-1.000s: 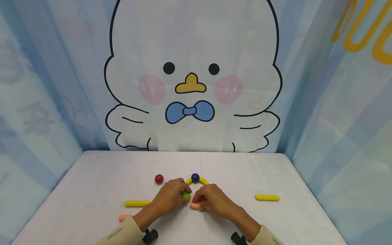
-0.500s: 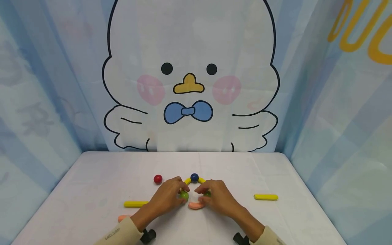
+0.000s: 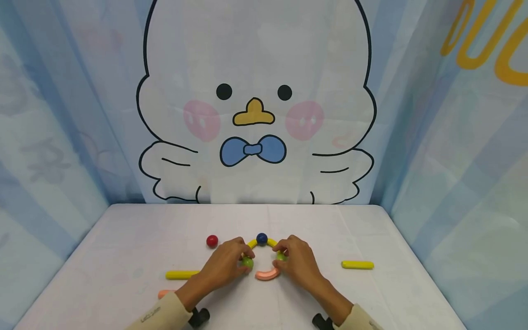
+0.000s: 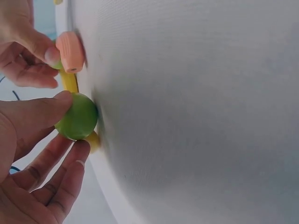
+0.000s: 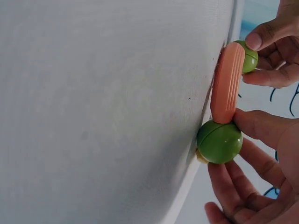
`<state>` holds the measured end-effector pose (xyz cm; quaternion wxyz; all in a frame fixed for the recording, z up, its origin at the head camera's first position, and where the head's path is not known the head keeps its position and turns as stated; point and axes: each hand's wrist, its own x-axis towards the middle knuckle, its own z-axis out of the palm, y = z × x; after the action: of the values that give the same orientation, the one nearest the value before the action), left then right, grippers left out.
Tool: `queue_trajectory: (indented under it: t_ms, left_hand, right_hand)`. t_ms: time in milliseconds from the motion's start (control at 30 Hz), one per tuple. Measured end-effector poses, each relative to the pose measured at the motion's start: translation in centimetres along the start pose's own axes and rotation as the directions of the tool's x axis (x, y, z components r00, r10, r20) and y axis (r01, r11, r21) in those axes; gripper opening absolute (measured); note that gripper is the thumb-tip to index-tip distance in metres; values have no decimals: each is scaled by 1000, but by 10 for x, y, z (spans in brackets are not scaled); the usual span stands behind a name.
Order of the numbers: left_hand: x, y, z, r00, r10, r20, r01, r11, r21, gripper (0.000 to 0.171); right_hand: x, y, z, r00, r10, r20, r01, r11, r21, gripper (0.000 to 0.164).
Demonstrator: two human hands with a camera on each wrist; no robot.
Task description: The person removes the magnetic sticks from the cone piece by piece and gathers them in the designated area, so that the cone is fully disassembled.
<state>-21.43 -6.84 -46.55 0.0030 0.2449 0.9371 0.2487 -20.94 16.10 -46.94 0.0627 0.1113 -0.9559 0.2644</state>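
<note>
Between thumb and fingers my left hand (image 3: 224, 257) pinches a green ball (image 4: 77, 117) low on the table. My right hand (image 3: 300, 260) holds a second green ball (image 5: 219, 142), its thumb at the joint with a curved salmon-coloured rod (image 5: 227, 84). One end of that rod meets the right ball; in the head view, a gap separates its other end from the left ball. Beyond the hands, a dark blue ball (image 3: 261, 239) sits between two curved yellow rods (image 3: 252, 243), which run towards the green balls. The hands partly cover these joints.
A red ball (image 3: 212, 241) lies left of the ring. Straight yellow rods lie at the left (image 3: 181, 275) and right (image 3: 357, 265). Another salmon-coloured piece (image 3: 163, 294) is partly hidden by the left sleeve. Behind the table (image 3: 136, 229) hangs a printed curtain (image 3: 255, 178).
My right hand has left the curved salmon-coloured rod's middle and moved away from me to the right green ball. The rod has shifted slightly right. My left hand stays at its ball.
</note>
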Motion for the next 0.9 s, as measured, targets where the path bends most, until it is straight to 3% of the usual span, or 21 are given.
queue_trajectory:
  t_ms: [267,900]
  left_hand:
    - [1,-1,-4,1000,2,-18,-2,999,34,30]
    - [5,-8,-9,995,-58,-83,67,992,108,29]
  right_hand:
    - [-1,-3,-1,998,68,-4,-68,997,-22,29]
    - [0,-3,-5,999,52,8,-52,998,-28,32]
